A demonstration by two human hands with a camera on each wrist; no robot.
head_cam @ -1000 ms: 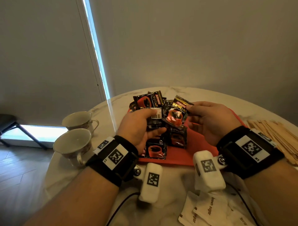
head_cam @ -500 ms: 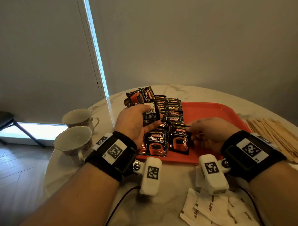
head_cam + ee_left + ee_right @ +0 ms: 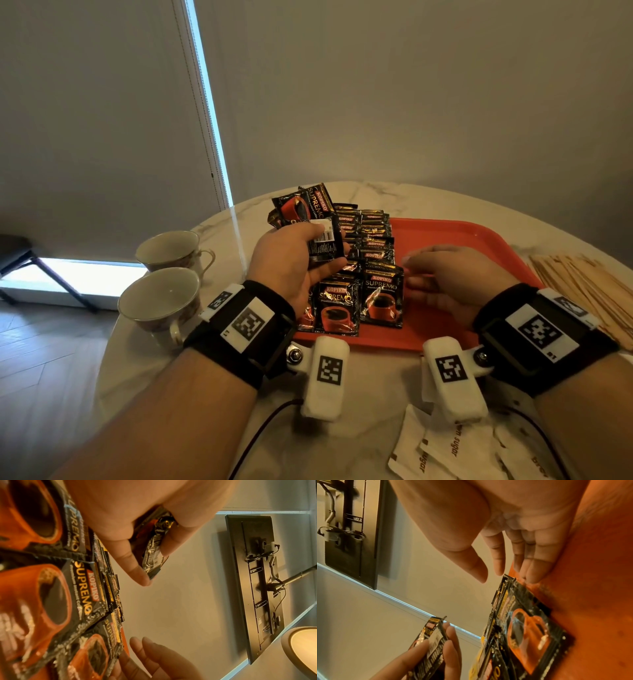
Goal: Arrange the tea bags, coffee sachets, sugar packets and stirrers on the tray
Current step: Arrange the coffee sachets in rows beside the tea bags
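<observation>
Holding a fanned sheaf of Kopiko Supremo coffee sachets (image 3: 313, 222) above the tray's left end, the left hand (image 3: 294, 260) is pinching them with thumb and curled fingers near their lower edges; the left wrist view is showing the crinkled foil bunched between thumb and fingertips. The sachets are judged to be light, thin and limp, with slick foil faces — likely to slide over one another in a loose stack — so a pinch across the crimped end seam, one sachet at a time, is looking the surest hold. Two overlapping rows of laid sachets (image 3: 373, 240) are lying on the red tray (image 3: 479, 240), running from its far left toward the near edge, the nearest sachet (image 3: 382, 296) lying face up at the right-hand row's front. The right hand (image 3: 445, 281) is hovering just beside that sachet with fingers loosely extended and gripping nothing — in the right wrist view its fingertips (image 3: 530, 577) are appearing to touch the tray by the sachet's corner. Brown sugar packets (image 3: 455, 448) are waiting on the marble table (image 3: 376, 377) near the person; wooden stirrers (image 3: 589, 287) are lying right of the tray, two teacups (image 3: 161, 298) left of it. No tea bags are showing.
</observation>
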